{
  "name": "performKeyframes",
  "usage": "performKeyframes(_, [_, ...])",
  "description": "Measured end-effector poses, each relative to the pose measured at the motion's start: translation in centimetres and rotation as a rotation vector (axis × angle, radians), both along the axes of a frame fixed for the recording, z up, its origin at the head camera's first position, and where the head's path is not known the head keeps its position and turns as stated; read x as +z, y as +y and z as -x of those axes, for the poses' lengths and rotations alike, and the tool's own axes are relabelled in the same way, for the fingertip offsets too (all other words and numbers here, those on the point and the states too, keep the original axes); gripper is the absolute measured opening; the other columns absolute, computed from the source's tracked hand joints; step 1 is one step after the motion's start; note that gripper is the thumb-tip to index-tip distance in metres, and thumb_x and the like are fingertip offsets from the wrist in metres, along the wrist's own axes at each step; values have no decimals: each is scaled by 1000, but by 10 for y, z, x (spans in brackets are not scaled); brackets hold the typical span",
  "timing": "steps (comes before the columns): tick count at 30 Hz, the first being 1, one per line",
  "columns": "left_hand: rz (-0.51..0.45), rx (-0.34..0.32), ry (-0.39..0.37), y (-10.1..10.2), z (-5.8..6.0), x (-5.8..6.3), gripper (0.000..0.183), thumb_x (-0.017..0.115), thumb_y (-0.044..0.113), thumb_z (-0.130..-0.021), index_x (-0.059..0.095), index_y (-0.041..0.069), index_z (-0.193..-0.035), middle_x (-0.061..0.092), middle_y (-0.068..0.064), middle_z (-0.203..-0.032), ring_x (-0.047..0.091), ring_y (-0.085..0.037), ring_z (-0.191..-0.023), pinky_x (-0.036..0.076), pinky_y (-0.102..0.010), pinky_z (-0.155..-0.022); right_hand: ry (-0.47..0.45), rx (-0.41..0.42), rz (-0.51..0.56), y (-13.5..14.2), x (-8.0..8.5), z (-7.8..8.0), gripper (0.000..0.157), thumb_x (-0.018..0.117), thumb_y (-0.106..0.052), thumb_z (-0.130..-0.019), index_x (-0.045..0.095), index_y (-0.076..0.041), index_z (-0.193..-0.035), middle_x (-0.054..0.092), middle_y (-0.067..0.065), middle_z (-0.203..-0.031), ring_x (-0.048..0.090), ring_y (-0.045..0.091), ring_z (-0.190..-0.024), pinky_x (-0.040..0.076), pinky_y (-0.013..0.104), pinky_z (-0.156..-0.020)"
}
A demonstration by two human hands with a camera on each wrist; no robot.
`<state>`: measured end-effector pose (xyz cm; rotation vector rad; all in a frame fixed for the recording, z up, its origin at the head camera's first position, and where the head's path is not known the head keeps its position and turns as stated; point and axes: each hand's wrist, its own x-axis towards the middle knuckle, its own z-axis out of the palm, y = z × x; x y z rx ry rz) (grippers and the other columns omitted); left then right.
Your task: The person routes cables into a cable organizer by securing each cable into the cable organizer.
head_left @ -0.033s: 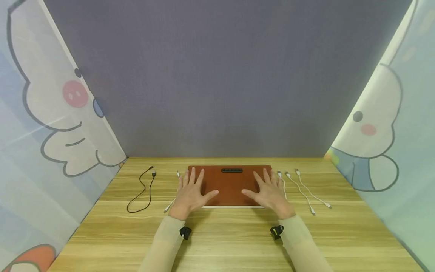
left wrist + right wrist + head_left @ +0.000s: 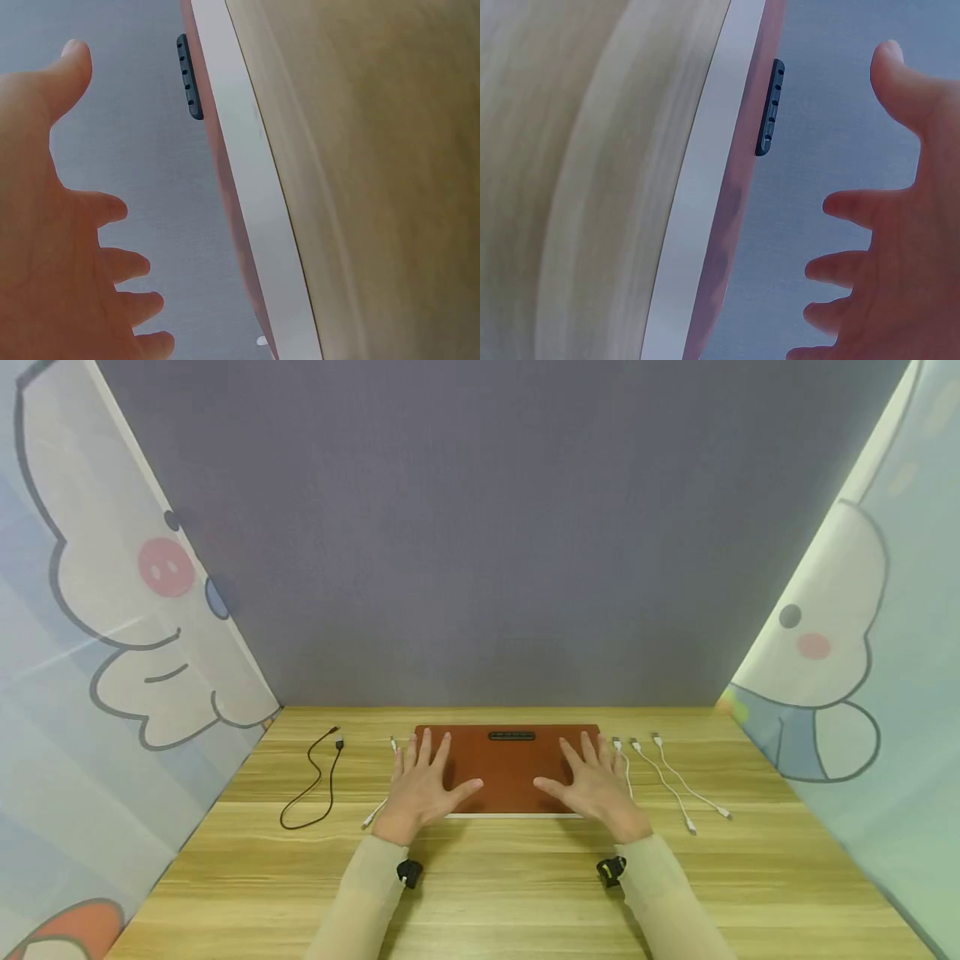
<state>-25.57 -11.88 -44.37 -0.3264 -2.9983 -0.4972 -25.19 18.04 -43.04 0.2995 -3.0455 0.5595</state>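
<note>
Both hands hover over a flat brown board [image 2: 507, 781] with a white front edge. My left hand [image 2: 420, 783] is above its left end, palm down, fingers spread and thumb pointing inward. Over the right end, my right hand [image 2: 594, 783] mirrors it, fingers also spread. Neither hand holds anything; the left wrist view and right wrist view show a gap between each palm and the board. A small black slotted strip, like a cable holder [image 2: 512, 736], sits on the board near its back edge, between the hands.
Left of the board lie a looped black USB cable [image 2: 340, 744] and a white cable [image 2: 367, 822], partly hidden by the left hand. Three white cables lie to the right, including an inner one [image 2: 617, 743] and an outer one [image 2: 723, 812]. A grey partition [image 2: 495, 552] stands behind the wooden table [image 2: 510, 893].
</note>
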Motion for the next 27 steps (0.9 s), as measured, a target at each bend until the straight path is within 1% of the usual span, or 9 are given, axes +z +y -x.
performKeyframes(4, [3, 1, 4, 0, 0, 0, 102, 43, 83, -89, 16, 19, -164, 5, -20, -168, 2, -45, -153, 2, -61, -120, -7, 0, 8, 0, 0, 0, 99, 50, -76, -91, 27, -9, -161, 8, 29, -165, -8, 54, -149, 1, 73, -113])
performKeyframes(9, [-7, -7, 13, 2, -1, 1, 101, 45, 81, -89, 20, 17, -163, 10, -22, -167, 6, -47, -153, 6, -63, -120, -7, -1, 2, 1, 2, 1, 98, 50, -75, -92, 27, -9, -161, 8, 29, -165, -8, 54, -149, 1, 73, -113])
performKeyframes(14, [2, -8, -3, 4, -2, 2, 98, 49, 76, -91, 21, 17, -163, 11, -22, -167, 4, -45, -153, 7, -62, -120, -9, 13, -12, 3, 4, 4, 96, 51, -72, -94, 26, -8, -161, 9, 30, -164, -4, 55, -149, 3, 72, -114])
performKeyframes(18, [3, -34, -15, 9, 0, 2, 93, 53, 69, -95, 23, 14, -163, 13, -24, -166, 8, -46, -153, 10, -62, -120, -12, 29, -17, 6, 10, 8, 97, 50, -72, -94, 27, -6, -160, 13, 32, -163, 1, 55, -149, 7, 73, -113])
performKeyframes(22, [-29, -75, 2, 16, 3, 4, 87, 55, 63, -97, 28, 9, -161, 20, -26, -164, 16, -48, -151, 14, -62, -119, 4, 45, -16, 11, 15, 10, 95, 51, -70, -95, 30, -3, -159, 20, 34, -160, 9, 57, -148, 10, 74, -113])
performKeyframes(25, [-66, -103, 6, 23, 4, 6, 82, 57, 57, -99, 31, 7, -160, 25, -27, -162, 22, -48, -149, 18, -62, -118, 20, 53, -21, 16, 17, 13, 92, 52, -67, -97, 33, 0, -157, 25, 36, -157, 18, 59, -145, 14, 73, -113])
performKeyframes(27, [-90, -119, 6, 29, 4, 7, 79, 59, 52, -100, 32, 7, -159, 28, -26, -161, 27, -48, -146, 23, -62, -116, 32, 55, -23, 19, 17, 15, 89, 53, -63, -98, 36, 3, -155, 31, 37, -155, 25, 58, -143, 18, 71, -113])
